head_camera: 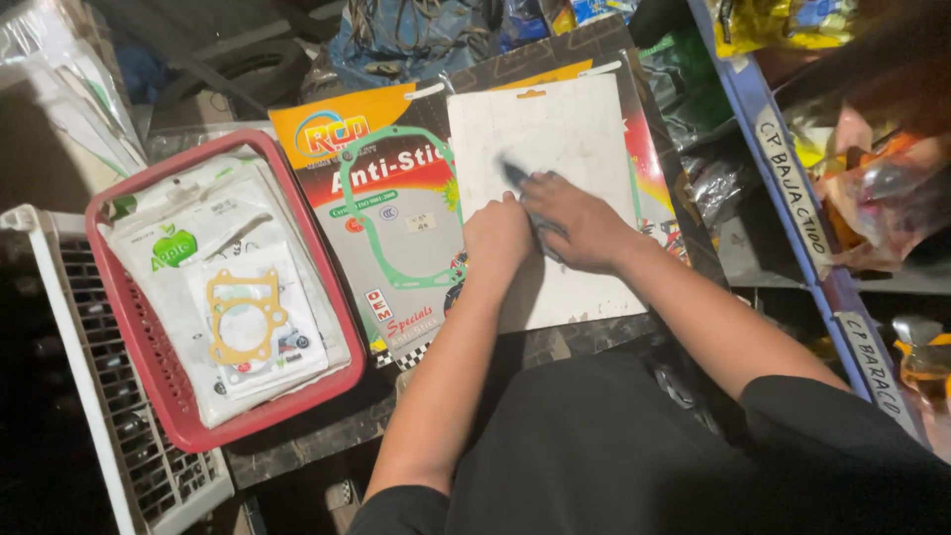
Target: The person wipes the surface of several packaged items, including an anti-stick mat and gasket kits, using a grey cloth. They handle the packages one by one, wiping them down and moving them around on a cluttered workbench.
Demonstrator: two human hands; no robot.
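Note:
A white cardboard sheet (555, 168) lies face down on a pile of flat gasket packs. My right hand (580, 223) presses a dark cloth (520, 183) onto the sheet's middle. My left hand (495, 243) rests as a loose fist on the sheet's left edge, touching the right hand. To the left lies a colourful printed pack (396, 228) with a green gasket under clear film.
A red plastic basket (144, 367) at the left holds several white packs, the top one with a tan gasket (243, 317). It sits on a white crate (89, 396). A blue-edged shelf (792, 198) with bagged parts stands at the right.

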